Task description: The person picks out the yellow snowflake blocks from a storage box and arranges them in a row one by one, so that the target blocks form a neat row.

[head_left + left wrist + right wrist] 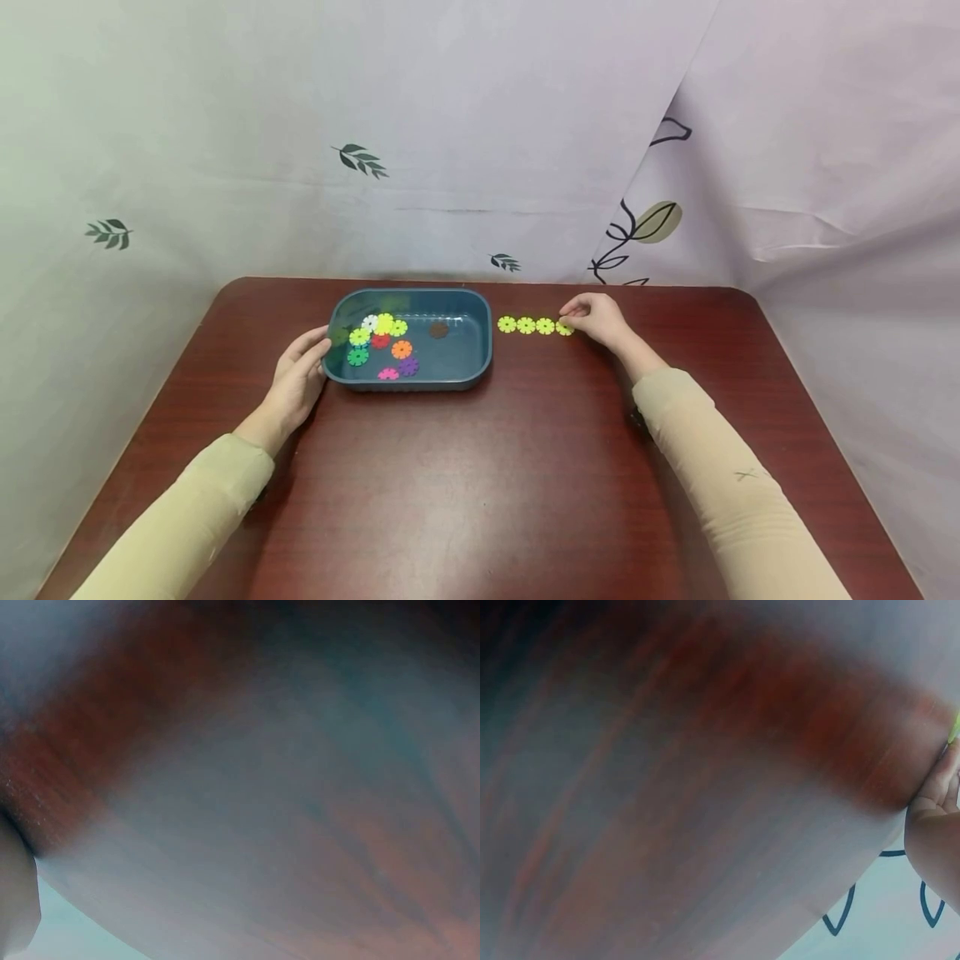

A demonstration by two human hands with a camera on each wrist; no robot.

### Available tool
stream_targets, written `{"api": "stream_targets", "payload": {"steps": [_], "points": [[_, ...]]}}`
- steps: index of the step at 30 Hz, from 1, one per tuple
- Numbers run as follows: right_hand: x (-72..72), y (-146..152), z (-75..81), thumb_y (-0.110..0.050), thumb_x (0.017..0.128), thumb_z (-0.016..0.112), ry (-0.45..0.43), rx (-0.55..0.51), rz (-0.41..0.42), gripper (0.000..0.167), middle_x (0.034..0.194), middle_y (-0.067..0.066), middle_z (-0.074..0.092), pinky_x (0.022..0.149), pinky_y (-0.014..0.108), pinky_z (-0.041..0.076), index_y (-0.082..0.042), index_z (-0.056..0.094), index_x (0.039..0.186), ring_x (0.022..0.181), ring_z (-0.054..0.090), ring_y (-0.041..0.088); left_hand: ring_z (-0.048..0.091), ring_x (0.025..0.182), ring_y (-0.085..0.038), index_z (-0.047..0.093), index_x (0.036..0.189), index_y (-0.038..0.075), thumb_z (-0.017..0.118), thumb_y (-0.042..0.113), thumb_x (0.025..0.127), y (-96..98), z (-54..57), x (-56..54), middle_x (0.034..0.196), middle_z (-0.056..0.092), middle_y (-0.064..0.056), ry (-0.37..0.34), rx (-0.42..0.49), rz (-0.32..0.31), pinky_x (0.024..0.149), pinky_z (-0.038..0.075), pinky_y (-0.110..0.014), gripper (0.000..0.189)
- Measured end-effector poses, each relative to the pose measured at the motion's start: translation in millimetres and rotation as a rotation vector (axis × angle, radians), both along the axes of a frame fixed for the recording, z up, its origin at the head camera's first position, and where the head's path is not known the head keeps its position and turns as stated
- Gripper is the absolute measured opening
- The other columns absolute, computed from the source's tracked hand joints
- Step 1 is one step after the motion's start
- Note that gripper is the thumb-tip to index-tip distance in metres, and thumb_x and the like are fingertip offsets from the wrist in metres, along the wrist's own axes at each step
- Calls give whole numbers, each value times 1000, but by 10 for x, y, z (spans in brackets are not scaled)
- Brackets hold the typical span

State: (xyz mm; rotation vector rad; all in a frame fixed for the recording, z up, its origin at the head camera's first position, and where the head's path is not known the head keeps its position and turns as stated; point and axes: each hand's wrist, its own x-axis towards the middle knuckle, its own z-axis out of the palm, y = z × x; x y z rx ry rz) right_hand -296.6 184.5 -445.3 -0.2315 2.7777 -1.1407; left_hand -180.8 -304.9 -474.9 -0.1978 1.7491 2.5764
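A row of yellow-green notched plastic discs (526, 326) lies on the table to the right of a dark blue plastic tray (408, 386). My right hand (596, 320) pinches the disc (564, 328) at the row's right end between thumb and fingertips. In the right wrist view, part of that hand (937, 817) shows at the right edge, with a sliver of yellow-green at its fingertips. My left hand (300, 379) holds the tray's left side, thumb at the rim. The left wrist view catches only a bit of the hand (16, 889).
Inside the tray lie several loose discs, among them an orange disc (402, 349), a green disc (357, 356), a purple disc (408, 367) and a brown disc (438, 330). The dark red wooden table (480, 483) ends at a pale curtain (450, 167) with leaf prints.
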Motion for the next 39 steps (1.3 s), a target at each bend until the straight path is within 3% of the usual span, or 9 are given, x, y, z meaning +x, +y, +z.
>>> {"api": "stream_targets", "payload": {"steps": [20, 30, 39], "points": [[-9, -5, 31, -12, 97, 76, -20, -18, -4, 19, 100, 17, 78, 78, 23, 50, 3, 78, 110, 78, 62, 6, 66, 108, -5, 69, 124, 17, 55, 8, 110, 0, -3, -1, 122, 70, 8, 3, 18, 0, 92, 54, -17, 22], [-40, -80, 71, -12, 97, 76, 26, -18, 11, 19, 99, 18, 78, 75, 21, 51, 3, 78, 109, 76, 62, 3, 66, 109, -5, 68, 124, 19, 57, 11, 110, -1, -5, 5, 123, 69, 9, -5, 12, 0, 92, 54, -17, 20], [-63, -219, 172, -12, 97, 77, 39, -45, 15, 16, 102, 19, 78, 77, 22, 51, 1, 78, 106, 81, 65, 10, 66, 109, -5, 69, 123, 19, 57, 10, 110, -3, 3, 1, 123, 70, 9, -9, 14, 2, 92, 54, -17, 20]]}}
